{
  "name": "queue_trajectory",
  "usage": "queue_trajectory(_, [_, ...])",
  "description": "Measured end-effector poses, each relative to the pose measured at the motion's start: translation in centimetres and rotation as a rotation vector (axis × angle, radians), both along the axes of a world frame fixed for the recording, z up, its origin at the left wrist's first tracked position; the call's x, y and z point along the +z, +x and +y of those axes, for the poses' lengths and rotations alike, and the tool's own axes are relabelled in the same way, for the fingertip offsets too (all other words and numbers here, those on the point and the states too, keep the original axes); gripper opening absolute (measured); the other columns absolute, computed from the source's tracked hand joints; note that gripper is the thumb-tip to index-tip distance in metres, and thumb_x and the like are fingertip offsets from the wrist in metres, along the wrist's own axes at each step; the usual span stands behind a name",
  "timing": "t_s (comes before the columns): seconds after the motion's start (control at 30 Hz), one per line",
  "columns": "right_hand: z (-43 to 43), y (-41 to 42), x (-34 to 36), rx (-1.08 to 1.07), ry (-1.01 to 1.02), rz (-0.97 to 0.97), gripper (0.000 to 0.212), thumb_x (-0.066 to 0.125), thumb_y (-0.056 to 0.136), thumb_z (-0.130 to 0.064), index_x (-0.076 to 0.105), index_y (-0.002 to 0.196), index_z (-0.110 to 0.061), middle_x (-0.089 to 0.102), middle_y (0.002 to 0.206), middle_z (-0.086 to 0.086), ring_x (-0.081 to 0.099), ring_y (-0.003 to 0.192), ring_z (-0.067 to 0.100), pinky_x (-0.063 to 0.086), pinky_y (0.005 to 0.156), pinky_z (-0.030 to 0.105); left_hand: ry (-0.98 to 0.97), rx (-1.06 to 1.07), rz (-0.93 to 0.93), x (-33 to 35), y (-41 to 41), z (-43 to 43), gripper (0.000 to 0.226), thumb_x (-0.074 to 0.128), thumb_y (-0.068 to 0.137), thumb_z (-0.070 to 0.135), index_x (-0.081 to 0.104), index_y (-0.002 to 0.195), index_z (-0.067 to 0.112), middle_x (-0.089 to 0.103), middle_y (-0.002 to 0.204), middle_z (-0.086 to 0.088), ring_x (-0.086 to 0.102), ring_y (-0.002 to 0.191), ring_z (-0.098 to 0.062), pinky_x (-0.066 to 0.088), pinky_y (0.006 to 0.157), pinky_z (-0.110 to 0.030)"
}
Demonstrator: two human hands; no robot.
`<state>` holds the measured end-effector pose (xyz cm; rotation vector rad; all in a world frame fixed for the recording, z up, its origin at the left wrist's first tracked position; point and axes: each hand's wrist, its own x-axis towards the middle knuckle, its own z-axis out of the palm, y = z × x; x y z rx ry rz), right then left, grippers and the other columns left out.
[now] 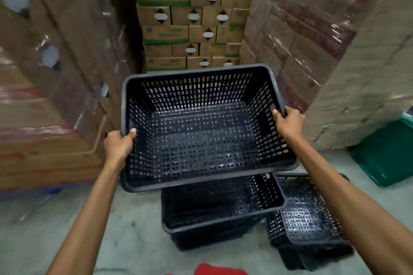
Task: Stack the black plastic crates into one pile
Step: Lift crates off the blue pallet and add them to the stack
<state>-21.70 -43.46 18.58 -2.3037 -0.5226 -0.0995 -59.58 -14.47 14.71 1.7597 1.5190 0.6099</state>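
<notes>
I hold a black perforated plastic crate [201,131] up in the air, its open top facing me. My left hand [119,144] grips its left rim and my right hand [288,121] grips its right rim. Below it on the concrete floor stands a pile of black crates [221,210], nested one in another; the held crate hides the pile's far part. To the right of the pile another black crate [308,219] lies tilted on further crates.
Tall stacks of cardboard boxes [187,18] wrapped in film rise at the left, back and right. A green plastic crate [388,152] sits on the floor at the right. Something red [214,270] shows at the bottom edge.
</notes>
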Motion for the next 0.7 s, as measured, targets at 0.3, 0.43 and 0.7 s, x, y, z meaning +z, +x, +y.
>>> queue_trajectory(0.3, [-5.0, 4.3, -2.6, 0.152, -0.077, 0.113, 0.030, 0.064, 0.087, -0.034, 0.073, 0.084, -0.005, 0.072, 0.077, 0.020, 0.068, 0.082, 0.036, 0.040, 0.064, 0.031, -0.038, 0.104, 0.043, -1.8, 0.4, -8.2, 0.058, 0.063, 0.089, 0.045, 0.067, 0.103, -0.012, 0.069, 0.089, -0.032, 0.067, 0.082, -0.044, 0.042, 0.062, -0.041])
queue_trajectory(0.43, [-6.7, 5.1, -2.8, 0.167, -0.141, 0.161, 0.034, 0.064, 0.086, -0.034, 0.074, 0.093, -0.003, 0.073, 0.090, 0.023, 0.068, 0.091, 0.037, 0.051, 0.074, 0.040, -0.091, 0.101, 0.019, -1.7, 0.9, -10.0, 0.049, 0.066, 0.087, 0.041, 0.069, 0.088, -0.008, 0.069, 0.083, -0.030, 0.068, 0.080, -0.042, 0.048, 0.065, -0.045])
queue_trajectory(0.7, [-7.9, 5.5, -3.1, 0.185, -0.237, 0.210, 0.041, 0.058, 0.091, -0.034, 0.069, 0.105, 0.003, 0.070, 0.104, 0.027, 0.064, 0.103, 0.039, 0.050, 0.084, 0.040, -0.109, 0.048, 0.191, -1.2, 3.1, -10.8, 0.065, 0.065, 0.087, 0.043, 0.054, 0.130, -0.005, 0.061, 0.131, -0.025, 0.060, 0.114, -0.042, 0.051, 0.090, -0.045])
